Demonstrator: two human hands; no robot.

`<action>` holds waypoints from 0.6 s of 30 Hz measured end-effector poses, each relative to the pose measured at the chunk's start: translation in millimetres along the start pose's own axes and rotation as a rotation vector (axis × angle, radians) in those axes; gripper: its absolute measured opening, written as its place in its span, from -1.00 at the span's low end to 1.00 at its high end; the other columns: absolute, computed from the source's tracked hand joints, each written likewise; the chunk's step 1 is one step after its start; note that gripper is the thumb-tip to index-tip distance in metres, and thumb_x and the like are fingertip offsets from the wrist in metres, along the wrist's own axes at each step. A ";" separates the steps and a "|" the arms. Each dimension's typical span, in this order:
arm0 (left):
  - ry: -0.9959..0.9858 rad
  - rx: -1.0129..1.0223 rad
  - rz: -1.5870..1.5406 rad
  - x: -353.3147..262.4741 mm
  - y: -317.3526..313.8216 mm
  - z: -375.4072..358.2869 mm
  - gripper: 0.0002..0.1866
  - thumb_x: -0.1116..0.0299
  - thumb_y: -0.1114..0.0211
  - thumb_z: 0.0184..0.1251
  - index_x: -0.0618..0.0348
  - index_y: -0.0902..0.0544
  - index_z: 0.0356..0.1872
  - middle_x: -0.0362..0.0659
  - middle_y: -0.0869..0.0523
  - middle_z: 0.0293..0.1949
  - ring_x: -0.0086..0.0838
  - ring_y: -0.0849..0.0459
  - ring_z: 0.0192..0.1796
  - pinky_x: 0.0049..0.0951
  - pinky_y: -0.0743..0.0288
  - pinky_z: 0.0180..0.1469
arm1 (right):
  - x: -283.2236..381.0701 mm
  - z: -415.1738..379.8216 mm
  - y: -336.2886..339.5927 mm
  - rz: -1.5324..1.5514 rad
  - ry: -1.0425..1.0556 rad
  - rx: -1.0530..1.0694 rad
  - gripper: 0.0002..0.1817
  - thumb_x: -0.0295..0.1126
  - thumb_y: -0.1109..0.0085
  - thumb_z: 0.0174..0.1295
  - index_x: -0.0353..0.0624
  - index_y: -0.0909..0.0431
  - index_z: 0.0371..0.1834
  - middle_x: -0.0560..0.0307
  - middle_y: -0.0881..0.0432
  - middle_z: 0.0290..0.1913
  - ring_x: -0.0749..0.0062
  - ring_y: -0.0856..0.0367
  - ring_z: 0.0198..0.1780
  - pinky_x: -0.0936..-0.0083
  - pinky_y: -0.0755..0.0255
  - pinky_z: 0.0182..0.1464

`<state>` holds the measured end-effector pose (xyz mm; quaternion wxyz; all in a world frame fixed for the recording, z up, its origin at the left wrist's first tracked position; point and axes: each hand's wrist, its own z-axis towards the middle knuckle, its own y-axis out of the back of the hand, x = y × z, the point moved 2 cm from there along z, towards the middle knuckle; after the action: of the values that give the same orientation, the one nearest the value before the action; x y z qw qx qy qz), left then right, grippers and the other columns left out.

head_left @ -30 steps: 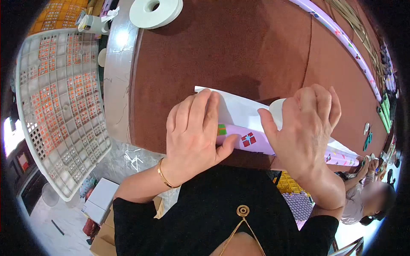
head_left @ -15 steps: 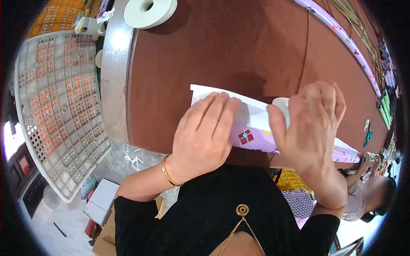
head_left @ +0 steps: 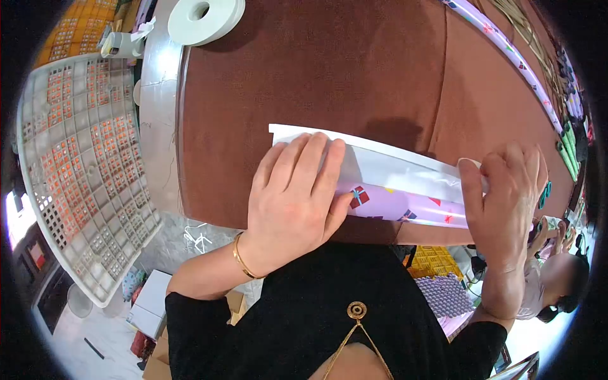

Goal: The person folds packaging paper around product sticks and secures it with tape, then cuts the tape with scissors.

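Note:
A strip of lilac wrapping paper (head_left: 405, 202) printed with small gifts lies along the near edge of the brown table (head_left: 316, 76), its white underside folded up behind it. My left hand (head_left: 294, 196) lies flat on the paper's left end, fingers spread, pinning it down. My right hand (head_left: 503, 202) presses on the paper further right, with a small white piece (head_left: 470, 163) under its fingers; what that piece is I cannot tell.
A white tape roll (head_left: 204, 19) lies at the table's far left corner. A long roll of lilac paper (head_left: 506, 54) runs along the far right. A grey gridded tray (head_left: 82, 158) leans at left. Another person (head_left: 557, 278) sits low at right.
My right hand has slid to the right along the paper, flattening it into a long strip. My left hand stayed on the left end.

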<state>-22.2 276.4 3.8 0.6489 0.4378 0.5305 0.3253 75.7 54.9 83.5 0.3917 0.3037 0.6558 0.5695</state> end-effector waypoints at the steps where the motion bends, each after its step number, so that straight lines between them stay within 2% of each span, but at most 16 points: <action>1: -0.002 0.001 0.000 -1.6 1.3 0.4 -0.38 0.22 -0.37 0.16 0.23 -0.55 0.27 0.04 -0.53 0.24 -0.06 -0.50 0.27 -0.06 -0.37 0.31 | -0.2 -1.1 -0.8 0.000 -0.002 0.000 -0.70 -0.23 -0.29 0.17 -0.28 -0.60 -0.50 0.03 -0.51 -0.29 0.11 -0.46 -0.04 0.14 -0.21 0.18; 4: 0.014 0.027 0.030 -5.8 2.3 2.6 -0.42 0.24 -0.36 0.15 0.24 -0.57 0.23 0.04 -0.50 0.26 -0.05 -0.50 0.27 -0.01 -0.33 0.34 | 0.2 -2.7 -3.7 0.004 0.007 -0.007 -0.70 -0.23 -0.29 0.17 -0.28 -0.60 -0.51 0.03 -0.51 -0.29 0.11 -0.46 -0.04 0.11 -0.19 0.23; 6: 0.040 0.009 0.024 -7.1 1.9 4.2 -0.47 0.28 -0.37 0.14 0.25 -0.60 0.17 0.03 -0.50 0.24 -0.06 -0.50 0.25 -0.04 -0.33 0.32 | 0.7 -3.5 -5.5 0.026 -0.021 0.025 -0.68 -0.20 -0.32 0.14 -0.30 -0.66 -0.49 -0.05 -0.55 -0.27 -0.01 -0.45 0.03 -0.01 -0.14 0.32; 7: 0.039 0.010 0.025 -7.7 2.1 5.1 -0.47 0.28 -0.37 0.14 0.25 -0.60 0.17 0.03 -0.50 0.24 -0.06 -0.50 0.25 -0.04 -0.33 0.32 | 1.1 -3.9 -5.6 0.027 -0.022 0.024 -0.68 -0.20 -0.32 0.14 -0.30 -0.66 -0.49 -0.05 -0.55 -0.27 -0.01 -0.45 0.03 -0.01 -0.14 0.32; 9: -0.003 -0.024 0.077 -9.9 3.7 6.7 -0.52 0.26 -0.34 0.16 0.37 -0.63 0.06 0.03 -0.54 0.13 -0.18 -0.54 0.14 -0.16 -0.42 0.17 | 1.2 -5.3 -5.8 0.044 -0.031 0.029 -0.66 -0.19 -0.32 0.14 -0.31 -0.65 -0.49 -0.07 -0.56 -0.26 -0.03 -0.45 0.04 -0.03 -0.13 0.34; 12: -0.042 0.054 -0.003 -12.0 -1.5 5.3 -0.55 0.35 -0.35 0.14 0.25 -0.64 0.09 -0.05 -0.54 0.12 -0.14 -0.53 0.11 -0.15 -0.39 0.12 | -0.8 -7.0 -7.5 0.037 0.003 -0.013 -0.70 -0.21 -0.29 0.16 -0.28 -0.64 -0.48 -0.01 -0.55 -0.25 0.06 -0.47 0.03 0.02 -0.14 0.31; 14: -0.056 0.069 -0.023 -13.0 -1.8 9.3 -0.57 0.34 -0.35 0.17 0.24 -0.64 0.09 -0.08 -0.54 0.08 -0.20 -0.54 0.07 -0.19 -0.39 0.07 | -1.5 -6.3 -7.8 0.043 -0.006 -0.005 -0.70 -0.22 -0.29 0.16 -0.28 -0.65 -0.47 -0.01 -0.55 -0.26 0.06 -0.47 0.03 0.02 -0.14 0.31; 18: -0.025 0.098 -0.051 -17.4 -2.3 12.3 -0.50 0.18 -0.42 0.16 0.24 -0.64 0.09 -0.10 -0.55 0.08 -0.22 -0.54 0.06 -0.20 -0.38 0.07 | -3.0 -5.9 -8.1 0.055 -0.009 0.008 -0.70 -0.22 -0.31 0.14 -0.29 -0.67 -0.46 -0.02 -0.55 -0.27 0.06 -0.48 0.02 0.03 -0.13 0.33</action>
<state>-14.3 257.2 9.4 0.6413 0.4593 0.5488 0.2768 72.5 48.0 76.3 0.3777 0.3258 0.6476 0.5760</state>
